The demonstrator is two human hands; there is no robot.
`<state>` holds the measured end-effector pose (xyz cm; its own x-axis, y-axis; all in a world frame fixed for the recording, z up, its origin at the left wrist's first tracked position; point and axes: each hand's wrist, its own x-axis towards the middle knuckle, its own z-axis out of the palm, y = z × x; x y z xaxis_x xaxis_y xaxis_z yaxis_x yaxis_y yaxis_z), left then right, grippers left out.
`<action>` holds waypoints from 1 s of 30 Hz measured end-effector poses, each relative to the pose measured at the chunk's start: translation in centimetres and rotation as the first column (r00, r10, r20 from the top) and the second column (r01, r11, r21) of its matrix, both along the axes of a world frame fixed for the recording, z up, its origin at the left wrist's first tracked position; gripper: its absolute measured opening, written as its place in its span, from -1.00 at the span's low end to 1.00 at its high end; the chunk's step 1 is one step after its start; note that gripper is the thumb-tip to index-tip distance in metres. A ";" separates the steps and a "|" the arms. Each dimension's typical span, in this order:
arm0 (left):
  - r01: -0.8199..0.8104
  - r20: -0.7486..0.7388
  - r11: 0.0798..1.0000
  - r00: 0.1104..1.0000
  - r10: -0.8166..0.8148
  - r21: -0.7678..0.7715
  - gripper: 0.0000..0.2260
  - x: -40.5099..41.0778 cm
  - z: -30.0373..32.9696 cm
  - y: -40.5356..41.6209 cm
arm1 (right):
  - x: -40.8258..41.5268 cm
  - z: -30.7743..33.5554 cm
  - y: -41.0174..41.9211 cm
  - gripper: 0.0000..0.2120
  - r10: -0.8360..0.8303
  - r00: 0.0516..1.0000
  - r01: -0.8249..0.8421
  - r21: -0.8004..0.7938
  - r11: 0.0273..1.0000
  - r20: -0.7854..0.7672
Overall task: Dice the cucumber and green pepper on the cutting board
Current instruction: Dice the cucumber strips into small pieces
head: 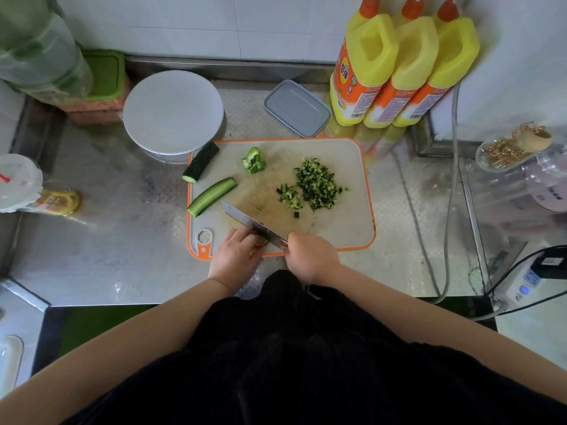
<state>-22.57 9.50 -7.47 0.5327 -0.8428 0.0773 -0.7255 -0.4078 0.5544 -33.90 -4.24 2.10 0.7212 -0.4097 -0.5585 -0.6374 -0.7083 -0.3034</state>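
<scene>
The left hand (236, 251) fingers curl over cucumber strips (260, 237) at the near edge of the cutting board (346, 216). The right hand (310, 256) grips the knife (254, 223). Keep fingertips tucked back. The green pepper (254, 161) waits at the board's far side.

Yellow bottles (365, 72) have orange labels w/ print too small to read.

One wide-angle camera rides on the person's head, looking forward and steeply down over their dark clothing onto the steel worktop (129, 240), close enough that the cutting board (346, 167) fills mid-frame, tiled wall above.
</scene>
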 end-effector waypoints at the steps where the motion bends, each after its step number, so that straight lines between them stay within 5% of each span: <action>1: 0.000 -0.007 1.000 1.000 0.000 0.010 -0.91 0.0 -0.1 0.0 | 0.0 0.0 0.0 -0.85 0.000 1.000 0.000 0.004 1.000 -0.006; 7: 0.013 -0.001 1.000 1.000 -0.013 -0.023 -0.78 0.1 0.0 -0.1 | 0.3 -0.7 0.5 -0.91 0.013 1.000 -0.014 -0.034 0.999 -0.028; 11: -0.001 -0.001 1.000 1.000 0.001 -0.028 -0.91 0.0 -0.1 0.0 | 0.5 -1.6 0.3 -0.91 0.004 0.999 -0.005 -0.029 1.000 -0.032; 19: 0.022 0.048 0.996 0.999 -0.017 -0.092 -0.77 0.2 -0.2 0.1 | 0.3 -1.7 -1.1 -0.70 -0.179 0.984 0.179 0.018 0.984 -0.013; 30: 0.009 0.032 0.999 0.999 -0.008 -0.045 -0.73 0.0 -0.1 0.2 | 0.3 -1.0 0.4 -0.81 -0.016 1.000 0.016 0.012 1.000 0.021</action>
<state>-22.56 9.69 -7.57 0.5224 -0.8424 0.1320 -0.7462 -0.3767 0.5489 -33.62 -3.82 1.13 0.7265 -0.4149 -0.5478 -0.6418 -0.6946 -0.3250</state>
